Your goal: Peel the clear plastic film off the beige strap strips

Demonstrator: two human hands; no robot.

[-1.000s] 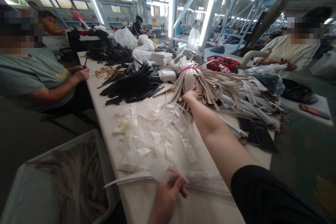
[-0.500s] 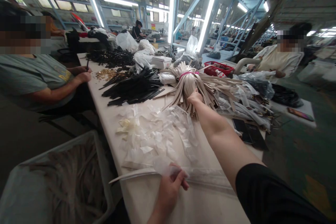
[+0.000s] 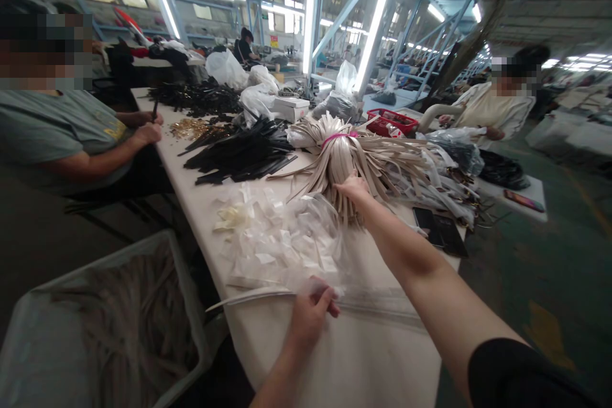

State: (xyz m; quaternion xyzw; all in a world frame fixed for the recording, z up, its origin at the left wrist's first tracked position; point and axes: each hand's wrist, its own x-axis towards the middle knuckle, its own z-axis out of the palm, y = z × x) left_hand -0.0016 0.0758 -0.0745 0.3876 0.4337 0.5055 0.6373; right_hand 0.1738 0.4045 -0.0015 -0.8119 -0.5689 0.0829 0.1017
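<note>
The white table (image 3: 363,357) is flanked on its left by a bin (image 3: 48,338) in which strips are heaped; on the table, a bundle of beige strips (image 3: 342,162) is spread beyond a heap of clear plastic scraps (image 3: 282,236), with black strips (image 3: 239,150) piled to its left; nearer, a pale strip (image 3: 253,296), its tip past the table edge, is clasped by the left hand (image 3: 313,303); the bundle's near side is touched by the right hand (image 3: 354,188), whose grip cannot be told; the bundle is tied by a pink band (image 3: 337,136).
</note>
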